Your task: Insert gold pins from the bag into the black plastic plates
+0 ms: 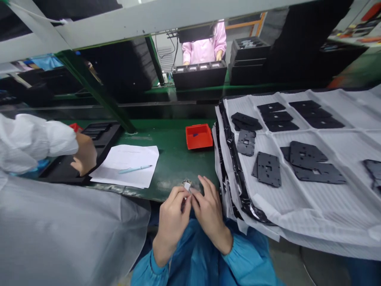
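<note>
Two bare hands in play here, one left hand and one right hand, with one small part between them, one pen on the papers, one red bin farther off! On the white sheeting, three black plates in one bay, three in the next, other piles overlapping too much to count! Across, one person in pink, one black box, four pale pieces inside!

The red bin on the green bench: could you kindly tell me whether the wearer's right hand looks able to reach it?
Probably yes: the red bin sits just ahead of the right hand, and nothing visible blocks the way, though that hand is busy at a small part.
</note>
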Action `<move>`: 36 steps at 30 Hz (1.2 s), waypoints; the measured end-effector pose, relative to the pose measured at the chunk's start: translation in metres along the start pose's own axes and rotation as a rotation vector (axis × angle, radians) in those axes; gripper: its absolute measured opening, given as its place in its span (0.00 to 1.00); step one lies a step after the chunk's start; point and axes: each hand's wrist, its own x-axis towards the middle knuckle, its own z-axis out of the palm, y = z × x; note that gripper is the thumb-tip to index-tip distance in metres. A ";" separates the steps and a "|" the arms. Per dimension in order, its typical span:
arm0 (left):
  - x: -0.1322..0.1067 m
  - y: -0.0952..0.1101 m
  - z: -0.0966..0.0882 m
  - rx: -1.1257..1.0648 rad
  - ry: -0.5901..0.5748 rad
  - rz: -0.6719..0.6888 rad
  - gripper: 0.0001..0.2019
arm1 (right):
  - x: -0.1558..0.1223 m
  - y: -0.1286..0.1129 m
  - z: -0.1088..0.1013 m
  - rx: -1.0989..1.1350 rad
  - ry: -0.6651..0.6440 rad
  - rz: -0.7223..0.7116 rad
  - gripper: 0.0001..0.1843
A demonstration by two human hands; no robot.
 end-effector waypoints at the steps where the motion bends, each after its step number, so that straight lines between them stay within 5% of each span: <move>1: 0.001 0.003 0.001 -0.004 -0.007 0.020 0.06 | 0.003 0.002 0.002 -0.021 -0.039 0.013 0.14; 5: -0.005 0.010 0.011 -0.121 0.147 -0.070 0.06 | 0.011 0.008 0.010 -0.031 -0.047 0.039 0.18; 8: -0.017 0.003 0.020 -0.412 0.330 -0.501 0.18 | 0.015 0.012 0.016 0.049 -0.020 0.082 0.29; 11: -0.019 -0.009 0.028 -1.060 0.170 -1.020 0.25 | 0.015 0.018 0.021 0.189 -0.016 0.140 0.33; 13: -0.009 -0.015 0.033 -1.485 0.124 -1.177 0.21 | 0.012 0.021 0.024 0.290 -0.038 0.157 0.33; 15: 0.008 -0.017 0.036 -1.691 0.252 -1.198 0.18 | 0.007 0.022 0.028 0.365 -0.061 0.157 0.34; 19: 0.039 -0.021 0.041 -1.613 0.485 -1.150 0.14 | -0.001 0.024 0.034 0.431 -0.045 0.161 0.28; 22: 0.044 -0.027 0.042 -1.556 0.473 -1.019 0.06 | 0.000 0.025 0.041 0.451 0.008 0.169 0.22; 27: 0.043 -0.031 0.041 -1.565 0.443 -0.968 0.30 | 0.012 0.026 0.051 0.501 0.052 0.193 0.23; 36: 0.051 -0.034 0.044 -1.526 0.499 -0.911 0.31 | 0.025 0.026 0.056 0.781 0.057 0.291 0.17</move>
